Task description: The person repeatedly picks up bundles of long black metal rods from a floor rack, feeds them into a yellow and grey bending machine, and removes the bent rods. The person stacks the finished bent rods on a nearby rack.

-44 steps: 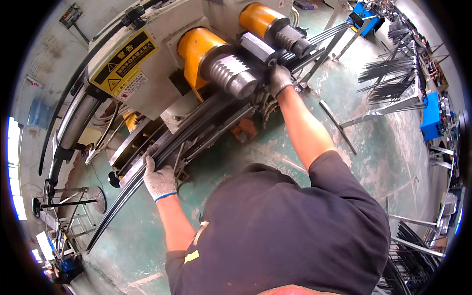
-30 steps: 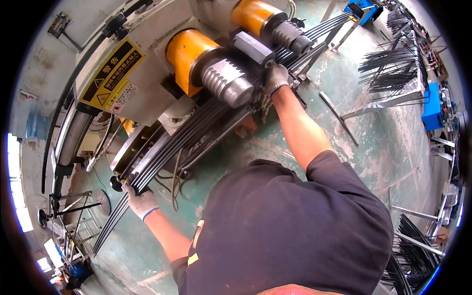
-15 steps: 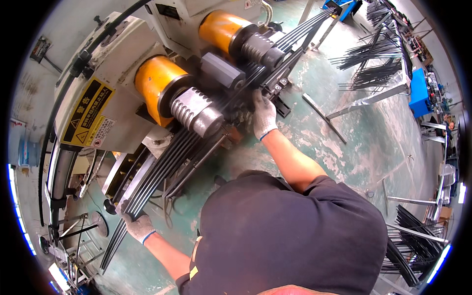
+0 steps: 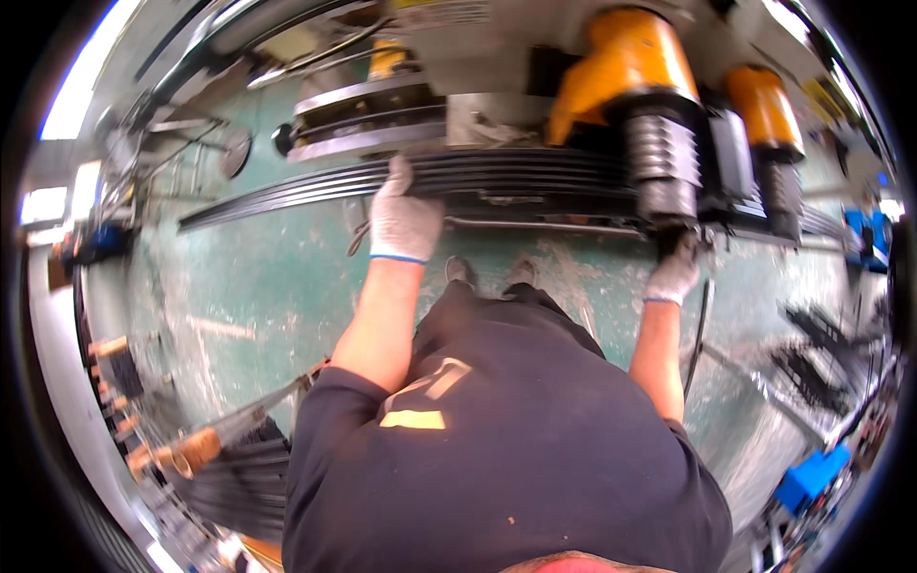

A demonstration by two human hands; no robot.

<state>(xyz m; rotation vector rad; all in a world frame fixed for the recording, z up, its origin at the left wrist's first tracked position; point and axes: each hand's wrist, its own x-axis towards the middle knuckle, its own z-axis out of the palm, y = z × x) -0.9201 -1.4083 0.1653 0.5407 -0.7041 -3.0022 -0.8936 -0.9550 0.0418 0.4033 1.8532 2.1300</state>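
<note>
Clasping black bars (image 4: 535, 172) overhung by a ridged roller (image 4: 662, 158), the left hand (image 4: 406, 227) curls; the right hand (image 4: 673, 272) blurs, hold unclear.

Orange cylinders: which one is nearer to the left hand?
The left orange cylinder; the right one sits farther from the left hand, beyond the grey block.

The workshop is bright. The strongest light sits at upper left, where 2 windows (image 4: 91, 72) burn out to plain white. Thin pale highlights run along the rods (image 4: 315, 191), and the steel roller (image 4: 661, 167) shines in patches. The floor (image 4: 287, 277) looks washed and hazy; dark shadow fills the gaps around the rollers, hiding detail. Blur smears the machine's label (image 4: 444, 13), the right hand (image 4: 673, 272) and the rack (image 4: 774, 406) at lower right. Fisheye distortion bows straight edges, and the corners fall to black.
</note>
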